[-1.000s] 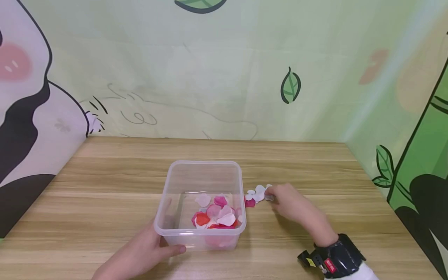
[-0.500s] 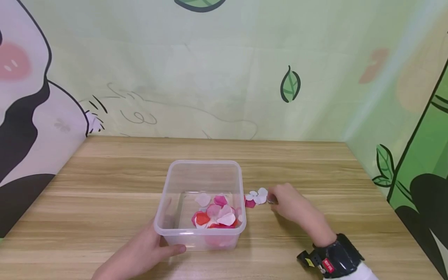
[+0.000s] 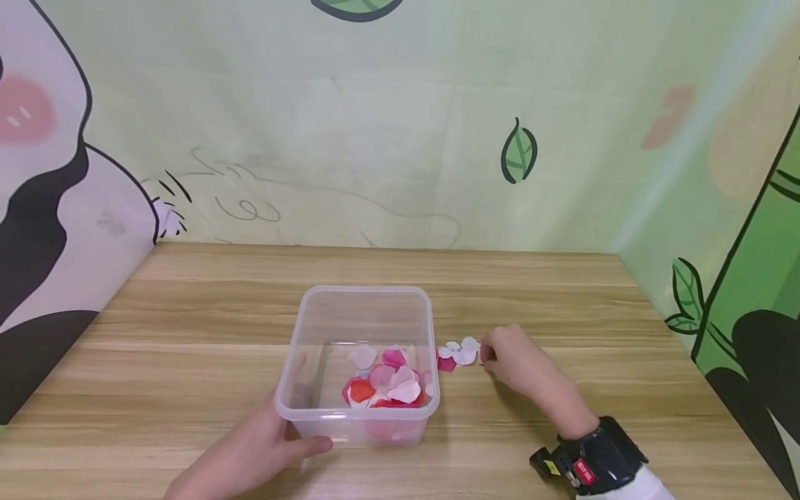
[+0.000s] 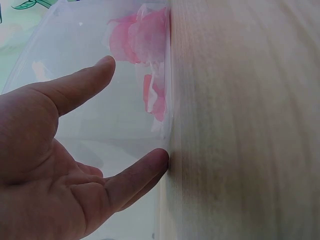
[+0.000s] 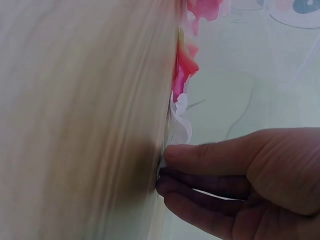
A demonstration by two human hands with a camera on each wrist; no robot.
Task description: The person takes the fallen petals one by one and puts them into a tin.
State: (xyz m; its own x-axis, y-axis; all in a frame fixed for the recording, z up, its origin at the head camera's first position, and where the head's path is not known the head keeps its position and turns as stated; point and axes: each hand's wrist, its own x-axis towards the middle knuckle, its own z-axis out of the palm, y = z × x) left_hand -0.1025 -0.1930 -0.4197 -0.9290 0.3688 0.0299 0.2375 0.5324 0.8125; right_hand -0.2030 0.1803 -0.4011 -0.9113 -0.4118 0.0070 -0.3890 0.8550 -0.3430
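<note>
A clear plastic container (image 3: pixel 350 434) stands on the table, with pink, red and white petals (image 3: pixel 381 382) at its bottom right. My left hand (image 3: pixel 256 437) rests against its near left corner, thumb along the front wall and fingers along the left side. In the left wrist view the left hand's thumb and fingers are spread and fairly straight. Right of the container lies a short row of white petals (image 3: pixel 462 352) beside a dark pink petal (image 3: pixel 446 364). At the row's right end my right hand (image 3: pixel 519 357) pinches a white petal (image 5: pixel 162 164) at the table surface, mostly hidden by the fingertips.
The wooden table (image 3: pixel 219 312) runs back to a green printed backdrop (image 3: pixel 375 139) with a panda and leaves. A black wrist camera strap (image 3: pixel 603 455) sits on the right wrist. Behind the container's right wall, part of the petal row is obscured.
The right hand has pulled slightly right, and the white petals at the row's right end have shifted and come partly into view. The left hand and the container have stayed still.
</note>
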